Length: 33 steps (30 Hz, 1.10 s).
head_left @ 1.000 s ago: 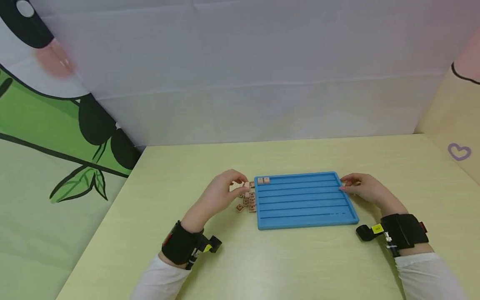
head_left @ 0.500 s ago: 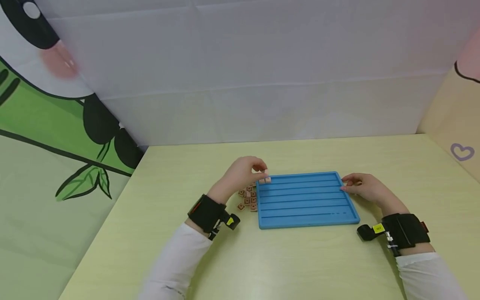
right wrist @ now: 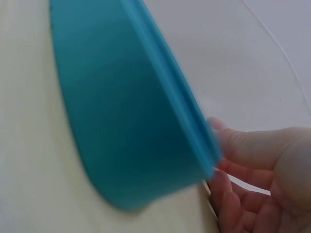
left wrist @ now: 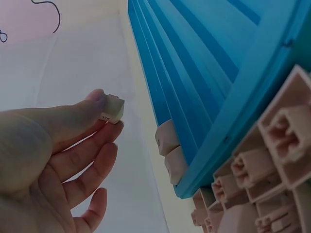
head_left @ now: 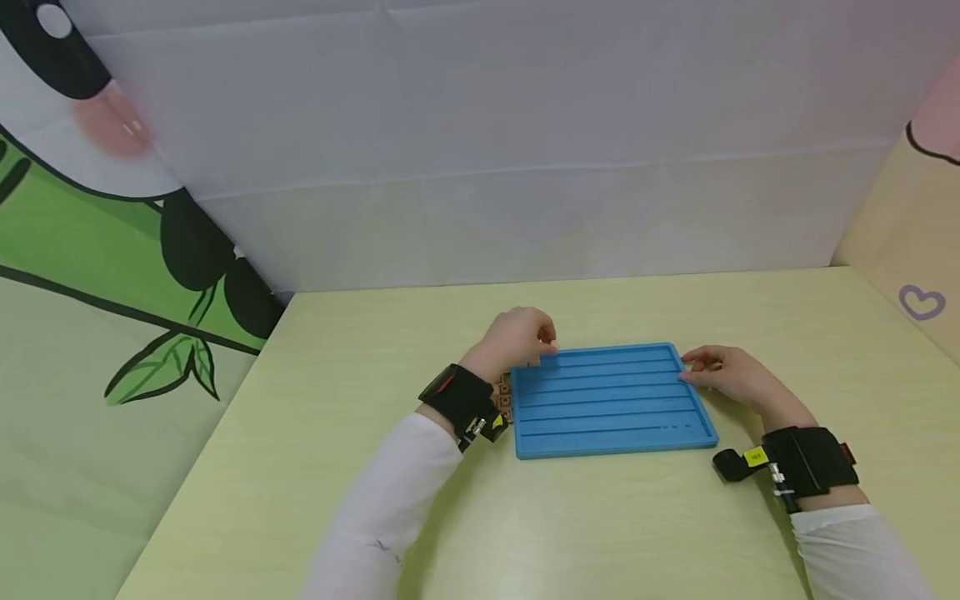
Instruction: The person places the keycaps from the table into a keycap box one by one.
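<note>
My left hand (head_left: 517, 337) is above the far left corner of a blue ridged tray (head_left: 611, 408). Between its thumb and fingertips it pinches a pale keycap (left wrist: 113, 108), best seen in the left wrist view. Two keycaps (left wrist: 167, 137) sit side by side in the tray's far row; in the head view the left hand mostly covers them. My right hand (head_left: 731, 375) holds the tray's right edge, with the thumb against the rim in the right wrist view.
Several loose keycaps (head_left: 504, 404) lie against the tray's left side, many with their stems upward, partly hidden by the left wrist. The pale table (head_left: 600, 525) extends in front. A white cloth (head_left: 525, 225) hangs behind the table.
My left hand has moved from the loose keycaps rightward and away to the tray's far left corner, carrying a keycap. The right hand and the tray have stayed in place.
</note>
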Motion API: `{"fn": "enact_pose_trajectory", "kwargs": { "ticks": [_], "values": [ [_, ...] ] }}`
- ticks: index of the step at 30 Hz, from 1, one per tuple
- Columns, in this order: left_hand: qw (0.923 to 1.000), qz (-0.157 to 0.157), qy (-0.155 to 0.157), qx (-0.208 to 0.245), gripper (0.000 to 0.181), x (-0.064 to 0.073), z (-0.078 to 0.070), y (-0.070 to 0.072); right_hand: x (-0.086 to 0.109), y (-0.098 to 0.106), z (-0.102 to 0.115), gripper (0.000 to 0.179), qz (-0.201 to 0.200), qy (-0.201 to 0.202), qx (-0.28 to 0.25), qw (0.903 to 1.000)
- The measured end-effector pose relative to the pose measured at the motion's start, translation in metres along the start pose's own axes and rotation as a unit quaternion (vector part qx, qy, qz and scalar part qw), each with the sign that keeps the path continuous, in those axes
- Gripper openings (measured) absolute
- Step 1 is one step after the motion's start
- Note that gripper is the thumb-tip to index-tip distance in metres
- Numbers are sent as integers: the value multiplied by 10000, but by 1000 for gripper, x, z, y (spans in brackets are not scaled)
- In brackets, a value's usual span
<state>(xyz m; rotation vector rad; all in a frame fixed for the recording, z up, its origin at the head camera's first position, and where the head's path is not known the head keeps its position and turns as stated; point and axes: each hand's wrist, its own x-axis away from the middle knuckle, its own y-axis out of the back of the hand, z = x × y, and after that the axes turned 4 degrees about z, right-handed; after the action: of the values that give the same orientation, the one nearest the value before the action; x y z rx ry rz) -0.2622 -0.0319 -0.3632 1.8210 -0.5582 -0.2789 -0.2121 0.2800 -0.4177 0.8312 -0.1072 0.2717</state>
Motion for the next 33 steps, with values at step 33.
{"fn": "enact_pose_trajectory", "kwargs": {
  "ticks": [33],
  "values": [
    [9895, 341, 214, -1387, 16, -16, -22, -22, 0, -1, -6, 50, 27, 16, 49, 10000]
  ]
}}
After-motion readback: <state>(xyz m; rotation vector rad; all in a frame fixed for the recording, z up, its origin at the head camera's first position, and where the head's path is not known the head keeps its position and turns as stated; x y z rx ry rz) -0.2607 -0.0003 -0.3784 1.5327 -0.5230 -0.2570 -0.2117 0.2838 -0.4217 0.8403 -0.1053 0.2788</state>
